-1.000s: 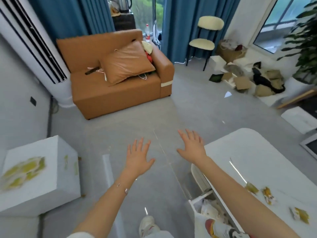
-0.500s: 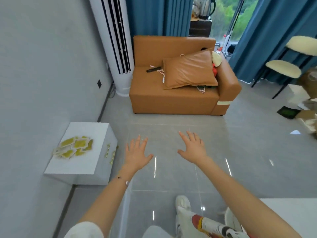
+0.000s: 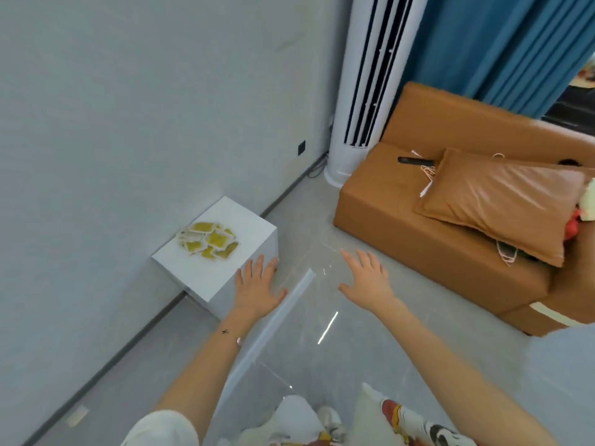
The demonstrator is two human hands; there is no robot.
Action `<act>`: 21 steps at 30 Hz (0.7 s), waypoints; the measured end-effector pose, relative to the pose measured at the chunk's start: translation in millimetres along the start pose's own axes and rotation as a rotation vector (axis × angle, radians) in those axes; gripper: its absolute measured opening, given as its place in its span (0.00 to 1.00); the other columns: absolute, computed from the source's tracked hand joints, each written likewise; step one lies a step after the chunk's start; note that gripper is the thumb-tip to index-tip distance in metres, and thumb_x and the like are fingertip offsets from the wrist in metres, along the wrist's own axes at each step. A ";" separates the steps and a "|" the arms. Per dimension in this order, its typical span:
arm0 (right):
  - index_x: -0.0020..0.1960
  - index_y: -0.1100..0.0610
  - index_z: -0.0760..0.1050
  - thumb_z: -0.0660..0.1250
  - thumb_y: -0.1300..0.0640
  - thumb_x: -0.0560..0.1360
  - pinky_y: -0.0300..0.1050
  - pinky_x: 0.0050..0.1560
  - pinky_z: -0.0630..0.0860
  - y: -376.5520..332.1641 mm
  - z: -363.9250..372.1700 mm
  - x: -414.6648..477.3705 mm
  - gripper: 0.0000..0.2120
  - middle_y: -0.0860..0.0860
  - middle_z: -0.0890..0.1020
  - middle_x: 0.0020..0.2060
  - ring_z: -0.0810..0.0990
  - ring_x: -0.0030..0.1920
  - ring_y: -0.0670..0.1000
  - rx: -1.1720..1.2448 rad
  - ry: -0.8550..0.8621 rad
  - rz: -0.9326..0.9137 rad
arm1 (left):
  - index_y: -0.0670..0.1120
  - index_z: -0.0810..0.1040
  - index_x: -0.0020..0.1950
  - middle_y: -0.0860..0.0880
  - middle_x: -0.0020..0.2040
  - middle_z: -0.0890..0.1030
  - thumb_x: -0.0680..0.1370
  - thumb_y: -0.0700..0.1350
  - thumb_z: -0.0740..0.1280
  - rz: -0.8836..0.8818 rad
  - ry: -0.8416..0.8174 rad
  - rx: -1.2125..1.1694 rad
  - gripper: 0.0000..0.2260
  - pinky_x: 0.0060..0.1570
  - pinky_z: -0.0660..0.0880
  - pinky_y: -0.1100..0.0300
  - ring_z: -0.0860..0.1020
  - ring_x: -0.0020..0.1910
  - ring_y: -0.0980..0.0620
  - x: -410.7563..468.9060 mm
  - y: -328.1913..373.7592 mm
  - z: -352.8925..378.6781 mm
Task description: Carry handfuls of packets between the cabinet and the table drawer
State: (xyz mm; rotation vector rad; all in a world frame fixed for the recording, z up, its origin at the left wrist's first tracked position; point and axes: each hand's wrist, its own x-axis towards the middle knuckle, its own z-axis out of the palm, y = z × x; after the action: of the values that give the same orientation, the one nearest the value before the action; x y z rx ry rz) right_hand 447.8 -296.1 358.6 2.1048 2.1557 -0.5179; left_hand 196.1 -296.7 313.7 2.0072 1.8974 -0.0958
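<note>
While both arms reached forward over the grey floor, neither hand held anything. The left hand was spread flat, fingers straight, in front of the near corner of a white cube-shaped box that stood against the wall; whether it touched the box could not be told. A heap of yellow packets lay on top of the box, beyond and to the left of that hand and apart from it. Their print was too small to read. The right hand hovered open with relaxed fingers over the floor, between the box and the tan sofa. A tan cushion lay on the sofa.
</note>
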 end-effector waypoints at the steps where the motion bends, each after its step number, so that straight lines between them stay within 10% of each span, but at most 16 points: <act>1: 0.78 0.46 0.45 0.62 0.43 0.76 0.55 0.75 0.51 -1.3 -2.7 14.6 0.38 0.53 0.52 0.77 0.47 0.77 0.58 -0.005 -0.012 -0.033 | 0.56 0.44 0.79 0.48 0.79 0.43 0.77 0.65 0.54 -0.039 0.007 -0.003 0.35 0.74 0.41 0.43 0.43 0.78 0.43 3.6 -2.7 -2.9; 21: 0.78 0.46 0.46 0.61 0.43 0.77 0.52 0.73 0.55 -174.4 -7.6 316.7 0.36 0.53 0.57 0.76 0.53 0.76 0.57 -0.107 -0.141 -0.499 | 0.54 0.41 0.79 0.47 0.79 0.43 0.79 0.65 0.52 -0.540 -0.042 -0.083 0.34 0.74 0.47 0.43 0.45 0.78 0.41 150.7 -165.2 -23.5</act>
State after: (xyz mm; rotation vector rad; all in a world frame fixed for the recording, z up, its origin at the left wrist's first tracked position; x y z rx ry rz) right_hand 261.8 9.2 304.6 1.4207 2.5522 -0.5503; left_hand 43.5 -143.0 253.4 1.3823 2.3207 -0.1940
